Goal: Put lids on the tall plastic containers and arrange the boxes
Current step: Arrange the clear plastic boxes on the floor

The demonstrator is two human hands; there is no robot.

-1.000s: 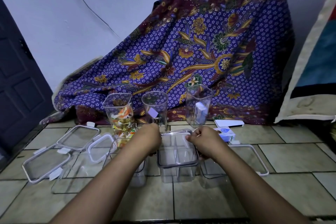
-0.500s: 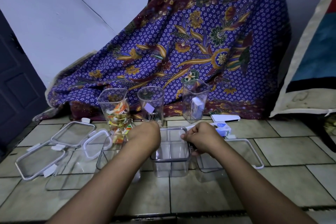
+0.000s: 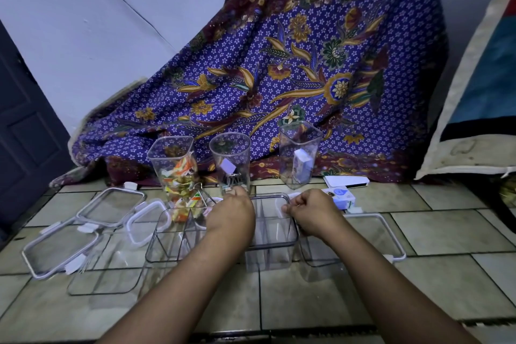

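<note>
Divided box: clear and lidless, standing on the tiled floor in front of the row of tall containers and just beside a second divided box. Its position has barely altered over the last second.
Left hand: still on the box's left rim, fingers curled down over the edge, fingertips mostly hidden.
Right hand: still at the right rim, thumb and curled fingers pinching it.
Tall containers: three, upright by the patterned cloth, all uncapped.
Lids: loose on the floor at the left, untouched.
Change: slight — only the viewpoint has drifted, and the two-handed hold persists.
Reading: the box is probably being nudged into line — capping appears not yet begun.
</note>
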